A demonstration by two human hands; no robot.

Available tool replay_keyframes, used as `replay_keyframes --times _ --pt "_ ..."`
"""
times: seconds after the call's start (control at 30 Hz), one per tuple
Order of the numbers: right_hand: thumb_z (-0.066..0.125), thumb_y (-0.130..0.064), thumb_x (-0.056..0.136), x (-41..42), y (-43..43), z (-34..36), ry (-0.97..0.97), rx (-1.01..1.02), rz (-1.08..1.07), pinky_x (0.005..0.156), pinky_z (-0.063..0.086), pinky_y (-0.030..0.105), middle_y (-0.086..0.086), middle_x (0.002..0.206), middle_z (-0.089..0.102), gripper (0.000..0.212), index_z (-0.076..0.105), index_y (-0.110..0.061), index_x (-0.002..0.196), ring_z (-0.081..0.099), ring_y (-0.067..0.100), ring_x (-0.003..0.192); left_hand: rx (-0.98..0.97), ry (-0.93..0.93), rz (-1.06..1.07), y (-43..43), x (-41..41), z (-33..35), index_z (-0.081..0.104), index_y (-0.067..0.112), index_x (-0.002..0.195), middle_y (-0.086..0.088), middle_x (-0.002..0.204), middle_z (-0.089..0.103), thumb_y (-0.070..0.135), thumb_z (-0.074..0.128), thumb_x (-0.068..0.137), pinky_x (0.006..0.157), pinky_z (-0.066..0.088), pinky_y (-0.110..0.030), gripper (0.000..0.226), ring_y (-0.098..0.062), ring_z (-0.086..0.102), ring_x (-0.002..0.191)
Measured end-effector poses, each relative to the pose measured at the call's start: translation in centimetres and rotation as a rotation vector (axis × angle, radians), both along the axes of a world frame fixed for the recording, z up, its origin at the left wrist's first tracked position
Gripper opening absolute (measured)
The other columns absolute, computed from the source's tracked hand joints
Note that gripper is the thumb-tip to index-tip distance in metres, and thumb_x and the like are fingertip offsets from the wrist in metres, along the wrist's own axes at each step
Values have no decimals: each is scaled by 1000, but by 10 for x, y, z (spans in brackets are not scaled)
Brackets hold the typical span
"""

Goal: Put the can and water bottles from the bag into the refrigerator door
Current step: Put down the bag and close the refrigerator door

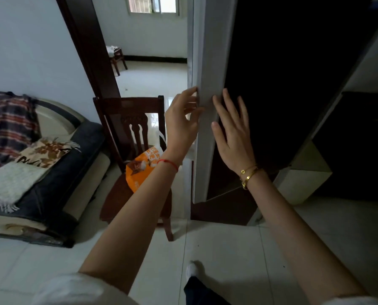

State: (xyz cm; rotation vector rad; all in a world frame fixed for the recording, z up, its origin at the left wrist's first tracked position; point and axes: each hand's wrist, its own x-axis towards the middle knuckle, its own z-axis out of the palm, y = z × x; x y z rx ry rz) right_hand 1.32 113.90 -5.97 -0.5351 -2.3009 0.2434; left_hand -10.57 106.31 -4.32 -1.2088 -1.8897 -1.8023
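The refrigerator door stands edge-on in the middle of the view, white on its edge and dark on the face to the right. My left hand is at the door's left edge, fingers spread and fingertips touching it. My right hand lies flat and open against the door's dark face. An orange and white bag sits on the seat of a dark wooden chair just left of the door, partly behind my left forearm. No can or bottle shows.
A sofa with blankets and a cushion stands at the left. A doorway behind the chair opens onto a tiled room with a stool. A dark cabinet is at the right. My foot is on the pale floor tiles.
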Motion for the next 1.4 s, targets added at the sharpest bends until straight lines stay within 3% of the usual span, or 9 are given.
replay_keyframes --times 0.27,0.53,0.7,0.77,0.9,1.03,1.23,1.4 --pt "36 -33 100 -80 41 -12 -14 100 -45 118 19 52 -2 161 12 54 23 -24 151 4 28 149 -16 -20 9 36 -78 -1 62 5 128 -7 105 68 -6 64 82 83 51 -10 47 13 64 89" --pt "42 -31 98 -144 83 -12 60 238 -147 119 9 57 0 159 23 52 33 -24 148 10 34 148 -16 -53 0 77 -140 -3 61 7 131 -11 102 67 -6 62 84 88 54 -16 48 5 65 91" --pt "43 -31 97 -181 112 9 108 286 -161 117 9 61 5 158 23 54 31 -21 149 10 36 147 -24 -106 -48 98 -171 -1 59 17 131 -6 102 66 -7 63 86 87 52 -12 51 6 64 92" --pt "43 -32 97 -194 121 12 99 304 -179 117 9 62 6 159 23 56 28 -21 150 11 37 147 -24 -146 -84 105 -182 0 62 13 129 -9 103 69 -6 64 85 87 53 -15 48 1 66 93" --pt "43 -35 97 -213 135 10 75 328 -225 116 7 63 6 160 19 60 22 -20 151 9 38 147 -8 -233 -170 113 -198 2 55 13 138 -6 118 69 7 70 87 95 56 -30 54 -13 68 109" --pt "39 -40 98 -231 148 7 65 361 -280 116 7 63 7 159 20 59 21 -22 151 10 39 147 2 -221 -97 115 -213 -1 46 20 145 6 144 52 26 71 88 107 47 -31 62 -5 50 131" --pt "41 -42 98 -259 167 -2 107 402 -383 114 6 65 9 157 24 60 17 -26 151 11 41 145 -47 -99 -136 113 -237 7 37 16 151 9 155 41 25 57 98 119 30 -30 57 -2 33 145" --pt "38 -46 95 -276 182 -15 141 492 -492 115 1 63 -2 160 -17 69 1 -31 151 -18 31 146 -112 -35 -193 115 -253 10 32 18 154 6 159 33 24 54 100 124 23 -35 58 -11 22 152"
